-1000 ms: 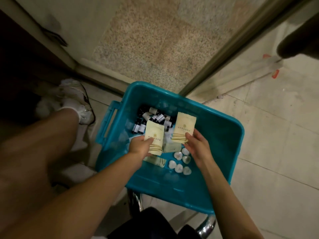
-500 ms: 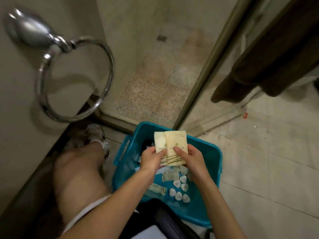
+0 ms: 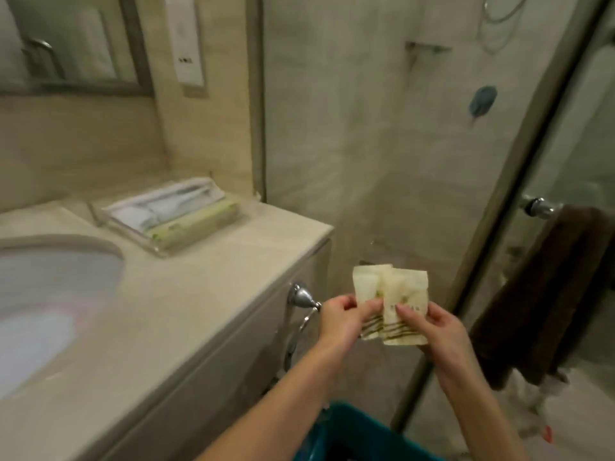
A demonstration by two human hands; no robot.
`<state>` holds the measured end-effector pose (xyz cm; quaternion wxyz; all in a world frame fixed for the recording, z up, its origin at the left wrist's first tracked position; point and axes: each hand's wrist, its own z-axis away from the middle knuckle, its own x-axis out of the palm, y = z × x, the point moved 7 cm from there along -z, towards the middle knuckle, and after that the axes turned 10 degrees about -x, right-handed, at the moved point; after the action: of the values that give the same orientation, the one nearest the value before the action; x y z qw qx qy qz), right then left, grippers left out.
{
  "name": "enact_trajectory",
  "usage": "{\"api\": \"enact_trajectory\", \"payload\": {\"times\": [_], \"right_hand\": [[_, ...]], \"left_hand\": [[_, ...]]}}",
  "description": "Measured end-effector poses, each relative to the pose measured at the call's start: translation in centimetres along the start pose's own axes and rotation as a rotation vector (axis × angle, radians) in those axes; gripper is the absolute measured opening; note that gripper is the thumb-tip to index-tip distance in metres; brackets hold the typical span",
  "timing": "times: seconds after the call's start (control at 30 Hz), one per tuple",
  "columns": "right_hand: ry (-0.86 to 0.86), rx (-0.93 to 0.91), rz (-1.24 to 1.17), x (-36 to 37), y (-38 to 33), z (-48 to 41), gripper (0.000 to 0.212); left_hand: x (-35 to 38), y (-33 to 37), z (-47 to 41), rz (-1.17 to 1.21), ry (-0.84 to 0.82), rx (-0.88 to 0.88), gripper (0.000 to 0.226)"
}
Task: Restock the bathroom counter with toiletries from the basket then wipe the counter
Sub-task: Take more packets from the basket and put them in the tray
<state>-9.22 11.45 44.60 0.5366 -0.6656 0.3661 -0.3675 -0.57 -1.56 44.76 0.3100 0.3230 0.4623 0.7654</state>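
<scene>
Two cream toiletry packets (image 3: 396, 297) with dark stripes overlap in front of me, held upright in the air to the right of the beige counter (image 3: 186, 294). My left hand (image 3: 342, 322) pinches the left packet's lower edge. The right packet's lower edge is pinched by my right hand (image 3: 432, 327). Only the rim of the teal basket (image 3: 346, 434) shows at the bottom, below my forearms. On the counter's back right sits a clear tray (image 3: 173, 221) with wrapped toiletries.
A white sink basin (image 3: 43, 294) is set in the counter at left. A chrome towel ring (image 3: 303, 307) hangs on the counter's side. The glass shower door (image 3: 499, 227) stands at right with a dark brown towel (image 3: 545, 294) on its handle.
My view has swung up from the basket to the counter. Both hands have lifted the two packets out of the basket and brought them together, overlapping.
</scene>
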Motion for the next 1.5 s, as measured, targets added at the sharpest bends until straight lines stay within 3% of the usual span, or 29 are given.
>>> {"api": "enact_trajectory", "payload": {"times": [0.1, 0.2, 0.3, 0.43, 0.6, 0.77, 1.0, 1.2, 1.3, 1.4, 1.5], "right_hand": [[-0.121, -0.109, -0.051, 5.5, -6.4, -1.8, 0.087], [-0.219, -0.186, -0.087, 11.8, -10.7, -3.5, 0.093], [-0.328, -0.232, -0.070, 18.3, -13.3, -4.8, 0.081], [-0.487, -0.178, -0.010, 26.5, -14.3, -6.8, 0.030], [-0.655, -0.069, 0.144, 35.4, -11.9, -10.8, 0.028], [-0.841, 0.031, 0.339, 41.7, -7.7, -14.2, 0.034], [-1.138, 0.037, 0.496, 44.6, -4.6, -16.4, 0.031], [-1.287, -0.235, 0.736, 46.7, -7.8, -15.9, 0.036], [-1.403, -0.368, 0.907, 48.2, -8.1, -15.0, 0.034], [-1.482, -0.511, 1.056, 49.7, -7.0, -14.0, 0.035], [-1.459, -0.589, 1.093, 50.8, -6.0, -13.2, 0.025]], "left_hand": [[-3.2, 7.2, 2.3, 0.006, 0.054, 0.159, 0.017], [-7.8, 12.9, 4.5, -0.015, 0.142, 0.275, 0.021], [-13.1, 16.9, 5.8, -0.066, 0.233, 0.333, 0.021], [-20.8, 20.8, 5.9, -0.079, 0.355, 0.380, 0.012], [-29.8, 23.1, 4.0, -0.120, 0.528, 0.339, 0.023], [-35.1, 22.3, 1.3, -0.262, 0.583, 0.219, 0.033], [-37.3, 20.4, -0.4, -0.510, 0.618, 0.231, 0.010], [-35.4, 21.4, -0.4, -0.680, 0.500, 0.265, 0.022], [-33.9, 21.1, 0.2, -0.945, 0.462, 0.270, 0.023], [-32.8, 21.5, 1.8, -1.224, 0.559, 0.427, 0.015], [-32.2, 20.8, 2.2, -1.377, 0.543, 0.554, 0.020]]}}
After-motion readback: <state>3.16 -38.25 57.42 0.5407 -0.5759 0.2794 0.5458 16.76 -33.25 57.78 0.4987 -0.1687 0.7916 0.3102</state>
